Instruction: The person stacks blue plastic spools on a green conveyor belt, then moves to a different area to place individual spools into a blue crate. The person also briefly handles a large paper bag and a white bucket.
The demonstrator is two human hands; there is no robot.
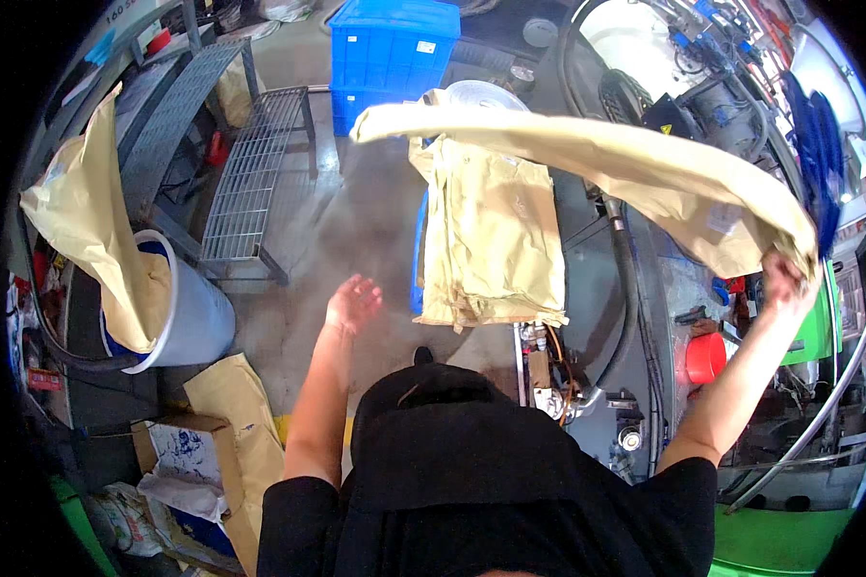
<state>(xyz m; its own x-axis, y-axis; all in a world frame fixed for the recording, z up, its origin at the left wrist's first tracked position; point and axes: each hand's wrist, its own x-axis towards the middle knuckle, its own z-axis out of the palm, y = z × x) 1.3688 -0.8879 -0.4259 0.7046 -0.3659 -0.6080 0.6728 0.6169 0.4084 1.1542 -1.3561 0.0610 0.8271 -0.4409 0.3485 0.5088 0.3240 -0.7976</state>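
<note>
Sack risk: long tan paper sack (587,149) could snag that thick black hose (629,288) imo, since only one end's held
Sack spot: stretched across the far side of the flattened tan paper sack pile (496,236)
Right hand (787,282): clenched round the bunched end
Left hand (354,304): empty, fingers loosely spread

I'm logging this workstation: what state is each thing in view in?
Right hand: closed on one end of the long paper bag
Left hand: open, empty
Long paper bag: held up, stretched out
Stacked paper bags: flat, creased
White bin: open, brown paper sticking out
Cardboard box: open
Blue crates: stacked
</note>
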